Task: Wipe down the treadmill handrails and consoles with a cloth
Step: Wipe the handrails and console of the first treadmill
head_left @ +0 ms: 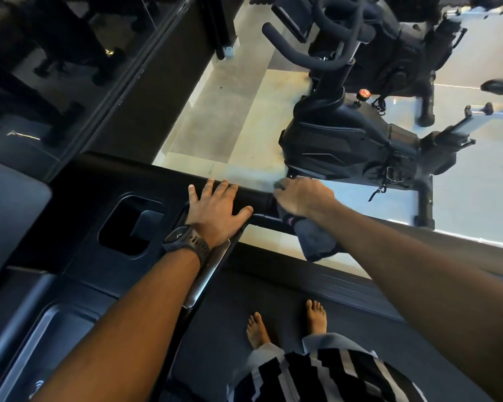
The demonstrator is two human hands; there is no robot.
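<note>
I stand barefoot on the treadmill belt (273, 291). Its black console (99, 204) with a recessed cup tray fills the left middle. My left hand (215, 210), a dark watch on the wrist, rests flat with spread fingers on the console's right end. Just to its right, my right hand (302, 197) grips a dark grey cloth (317, 239) wrapped round the black handrail (259, 198). The cloth's loose end hangs below the rail. The rail under the hand is hidden.
A black exercise bike (360, 140) stands on the pale tiled floor (244, 111) beyond the handrail, with a second one behind it. A dark mirrored wall (55, 68) runs along the left. A silver grip bar (209, 268) lies under my left forearm.
</note>
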